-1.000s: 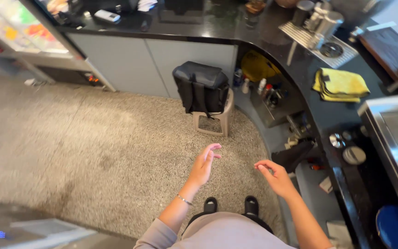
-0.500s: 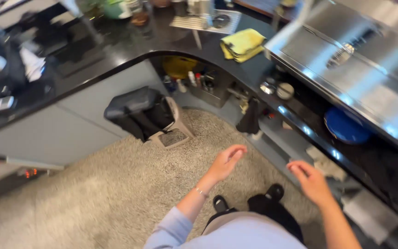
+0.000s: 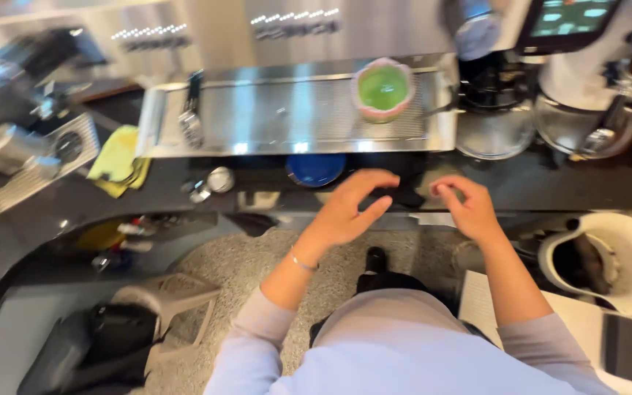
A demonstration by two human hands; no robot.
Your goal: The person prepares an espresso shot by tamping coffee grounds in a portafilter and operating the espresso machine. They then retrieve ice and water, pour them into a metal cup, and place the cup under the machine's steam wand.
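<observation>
A pink-rimmed cup (image 3: 382,89) of bright green liquid sits on the silver, finely ribbed drip tray (image 3: 279,117). Left of the tray lies a yellow cloth (image 3: 117,157); below it, a deep blue round lid (image 3: 316,168). Further below the tray, speckled beige carpet (image 3: 257,271) meets 1 pale lilac-grey sleeve (image 3: 246,344).

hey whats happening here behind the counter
A person stands at a dark counter facing a steel drip tray. Both hands are empty: the left hand and right hand hover, fingers spread, by a dark cloth at the counter edge. A pink cup of green drink sits on the tray.
</observation>
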